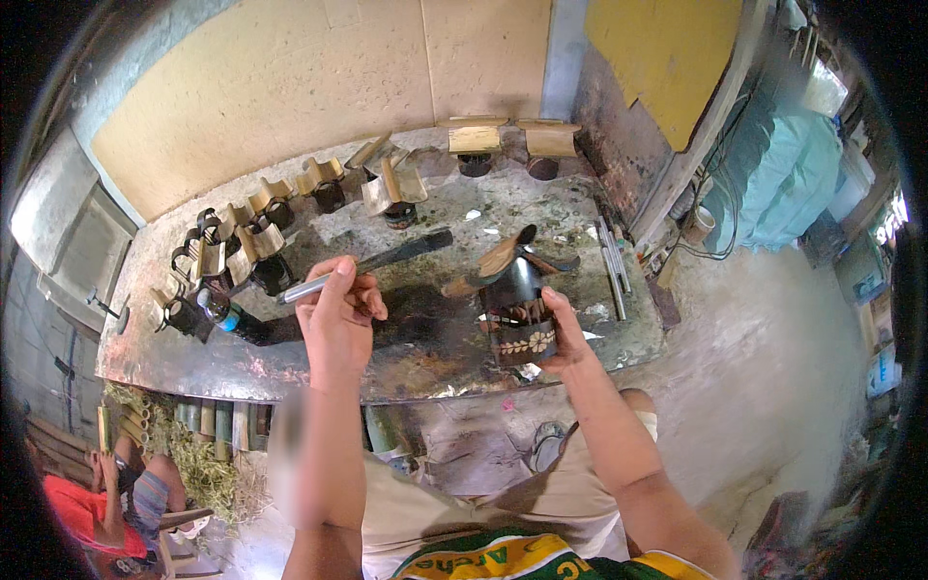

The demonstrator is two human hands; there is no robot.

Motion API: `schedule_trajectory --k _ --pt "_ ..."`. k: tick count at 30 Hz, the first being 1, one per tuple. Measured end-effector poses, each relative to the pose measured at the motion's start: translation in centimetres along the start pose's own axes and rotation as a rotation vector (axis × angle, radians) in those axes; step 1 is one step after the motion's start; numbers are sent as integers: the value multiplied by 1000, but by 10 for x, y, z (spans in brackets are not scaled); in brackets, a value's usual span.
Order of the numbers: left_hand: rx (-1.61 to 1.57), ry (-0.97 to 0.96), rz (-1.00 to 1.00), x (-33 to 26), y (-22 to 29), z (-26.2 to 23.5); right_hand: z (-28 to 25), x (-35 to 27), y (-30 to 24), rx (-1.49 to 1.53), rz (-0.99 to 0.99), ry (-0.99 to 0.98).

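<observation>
Between the thumb and fingers of my left hand point(338, 307) lies the silver handle of a knife-like tool point(404, 249), whose long, dark, flat blade points right over the work table. My right hand point(568, 333) grips a dark bamboo cylinder point(512, 288) from its right side, above the table's front edge. Pale flower carving and cut-out openings show on the cylinder's lower part. Several brown, petal-like wooden pieces point(500, 255) fan out at its top. The blade and the cylinder are apart. Part of the cylinder is hidden behind my right fingers.
Several dark bamboo pieces with light split-bamboo tops point(394, 188) line the back and left of the stained table point(541, 208). A dark bottle point(220, 311) stands at left; metal rods point(613, 269) lie at right. Another person in red point(82, 517) sits at lower left.
</observation>
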State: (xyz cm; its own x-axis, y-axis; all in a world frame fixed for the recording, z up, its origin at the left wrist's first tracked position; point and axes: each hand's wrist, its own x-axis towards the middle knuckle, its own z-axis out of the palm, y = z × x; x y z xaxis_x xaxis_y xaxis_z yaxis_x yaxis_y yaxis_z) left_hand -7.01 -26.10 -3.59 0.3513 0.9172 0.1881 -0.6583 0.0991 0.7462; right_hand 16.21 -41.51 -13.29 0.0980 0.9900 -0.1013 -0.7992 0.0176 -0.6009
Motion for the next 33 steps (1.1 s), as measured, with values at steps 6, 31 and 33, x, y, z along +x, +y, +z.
schedule_trajectory --k 6,31,33 --pt "-57 74 -226 -14 -19 14 11 -1 10 101 4 72" --pt "75 174 -45 -30 -25 -31 4 -5 -7 125 -191 -114" --pt "215 157 29 -38 -27 -33 -4 -6 -10 -13 -277 -57"
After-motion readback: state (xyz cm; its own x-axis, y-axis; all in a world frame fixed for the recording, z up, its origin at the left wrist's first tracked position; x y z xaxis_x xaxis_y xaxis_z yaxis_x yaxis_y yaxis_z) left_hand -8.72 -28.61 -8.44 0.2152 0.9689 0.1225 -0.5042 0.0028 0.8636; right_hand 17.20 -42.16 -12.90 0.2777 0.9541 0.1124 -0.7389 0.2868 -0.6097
